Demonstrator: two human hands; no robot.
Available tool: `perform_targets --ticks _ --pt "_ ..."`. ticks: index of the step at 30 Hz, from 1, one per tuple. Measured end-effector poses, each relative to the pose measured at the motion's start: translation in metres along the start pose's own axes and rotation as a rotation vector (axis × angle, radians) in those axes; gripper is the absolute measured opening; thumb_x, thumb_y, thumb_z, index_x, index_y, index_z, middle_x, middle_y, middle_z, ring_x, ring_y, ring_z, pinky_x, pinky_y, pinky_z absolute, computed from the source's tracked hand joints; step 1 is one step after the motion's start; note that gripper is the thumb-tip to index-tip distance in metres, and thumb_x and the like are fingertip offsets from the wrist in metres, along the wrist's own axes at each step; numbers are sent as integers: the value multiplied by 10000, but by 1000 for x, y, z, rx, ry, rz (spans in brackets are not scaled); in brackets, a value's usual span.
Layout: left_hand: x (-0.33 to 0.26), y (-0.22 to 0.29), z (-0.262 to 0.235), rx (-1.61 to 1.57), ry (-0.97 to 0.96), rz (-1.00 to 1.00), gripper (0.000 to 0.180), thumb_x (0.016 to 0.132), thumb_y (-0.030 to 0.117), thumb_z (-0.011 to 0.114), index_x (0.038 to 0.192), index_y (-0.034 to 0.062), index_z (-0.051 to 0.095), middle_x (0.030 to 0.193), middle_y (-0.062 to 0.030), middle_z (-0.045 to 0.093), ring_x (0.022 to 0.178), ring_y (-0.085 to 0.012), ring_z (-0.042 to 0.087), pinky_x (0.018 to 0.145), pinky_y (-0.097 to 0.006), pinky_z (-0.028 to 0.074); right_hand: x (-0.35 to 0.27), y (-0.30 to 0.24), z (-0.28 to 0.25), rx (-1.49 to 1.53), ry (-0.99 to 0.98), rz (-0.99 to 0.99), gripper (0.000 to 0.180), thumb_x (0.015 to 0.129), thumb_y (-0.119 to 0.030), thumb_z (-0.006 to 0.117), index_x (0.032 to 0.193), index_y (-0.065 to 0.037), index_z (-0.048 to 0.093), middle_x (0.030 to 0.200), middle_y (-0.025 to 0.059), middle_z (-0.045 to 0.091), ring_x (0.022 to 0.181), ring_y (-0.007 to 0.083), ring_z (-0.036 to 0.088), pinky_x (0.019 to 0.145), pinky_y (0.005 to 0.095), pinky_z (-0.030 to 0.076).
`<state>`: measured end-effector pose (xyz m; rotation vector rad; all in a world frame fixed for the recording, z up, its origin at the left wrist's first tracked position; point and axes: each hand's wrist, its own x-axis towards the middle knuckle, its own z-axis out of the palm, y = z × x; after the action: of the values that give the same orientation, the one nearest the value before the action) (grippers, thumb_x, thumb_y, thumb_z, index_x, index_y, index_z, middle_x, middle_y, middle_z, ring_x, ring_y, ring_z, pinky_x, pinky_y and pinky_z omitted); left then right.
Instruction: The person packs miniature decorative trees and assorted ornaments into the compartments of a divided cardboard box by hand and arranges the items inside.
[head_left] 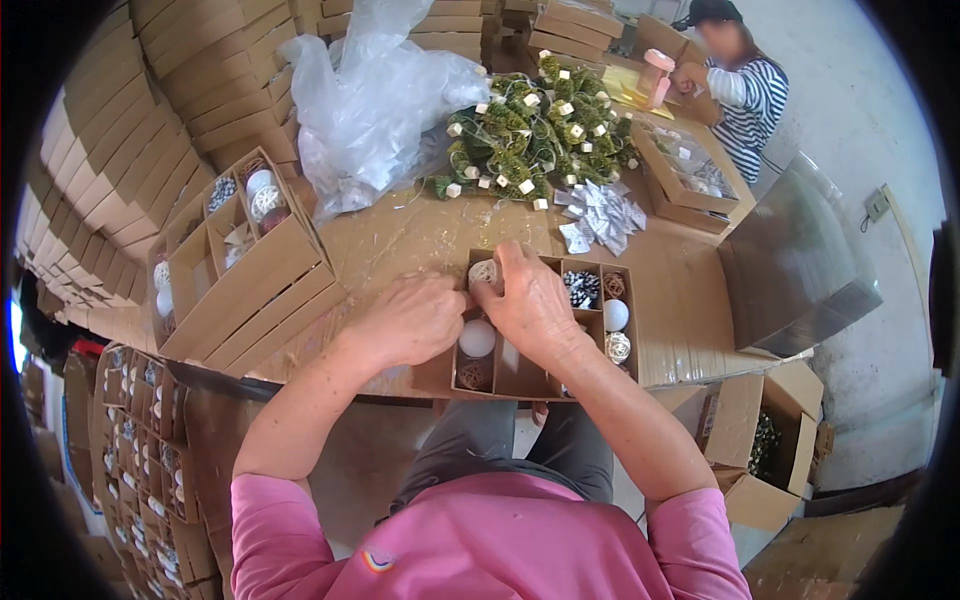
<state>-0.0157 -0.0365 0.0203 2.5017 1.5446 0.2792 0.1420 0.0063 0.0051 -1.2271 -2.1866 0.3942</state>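
Note:
A divided cardboard box lies in front of me on the table. My right hand reaches over it, thumb and fingers closed around a pale rattan ball at the far left compartment. Beside it, at the box's left edge, my left hand has curled fingers; its fingertips and anything in them are hidden. A white ball and a brown rattan ball sit in the near left compartment. The right side holds a snow-tipped pine cone, another white ball and a cream rattan ball.
Filled boxes stack at my left, before piled cartons. A plastic bag, green garland with white cubes and silvery packets lie behind. A person works far right, near a grey box.

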Motion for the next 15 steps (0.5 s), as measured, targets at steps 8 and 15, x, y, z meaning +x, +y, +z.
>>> perform_targets --ticks 8,15 --pt "-32 -3 31 -411 479 -117 263 723 -41 441 942 4 579 888 -167 567 831 -339 564 728 -402 467 -2 -2 -7 -97 -79 -94 293 723 -160 625 909 8 473 886 183 533 839 366 554 696 447 462" --pt "-37 17 51 -552 562 -160 230 740 -37 453 939 5 562 859 -162 565 777 -345 571 684 -392 473 0 -9 -9 -277 -186 -173 279 737 -170 632 894 14 494 922 191 532 901 354 551 739 424 476"
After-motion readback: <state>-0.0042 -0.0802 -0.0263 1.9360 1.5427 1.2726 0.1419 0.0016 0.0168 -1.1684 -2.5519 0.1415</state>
